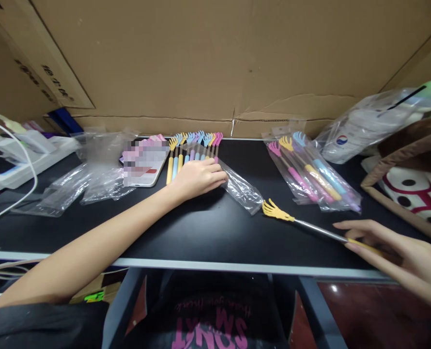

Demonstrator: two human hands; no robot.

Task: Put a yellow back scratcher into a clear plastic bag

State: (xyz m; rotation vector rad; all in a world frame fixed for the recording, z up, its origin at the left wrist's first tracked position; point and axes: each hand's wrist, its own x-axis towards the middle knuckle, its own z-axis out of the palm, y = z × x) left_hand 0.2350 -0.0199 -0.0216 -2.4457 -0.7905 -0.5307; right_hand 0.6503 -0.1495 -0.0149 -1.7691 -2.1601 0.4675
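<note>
My left hand point(198, 177) reaches across the black table and rests on the end of a clear plastic bag point(241, 188), right beside a row of several pastel back scratchers point(192, 148). My right hand point(400, 257) holds the yellow handle of an extended yellow back scratcher point(278, 212). Its claw head lies on the table near the open end of the clear bag, and its metal shaft runs back to my fingers.
Bagged scratchers point(312, 174) lie at right centre. A phone point(145, 165) and loose clear bags point(88, 179) sit to the left. White cables point(19, 160), a white sack point(368, 123) and a plush item point(415, 179) flank the black table point(201, 232); cardboard stands behind.
</note>
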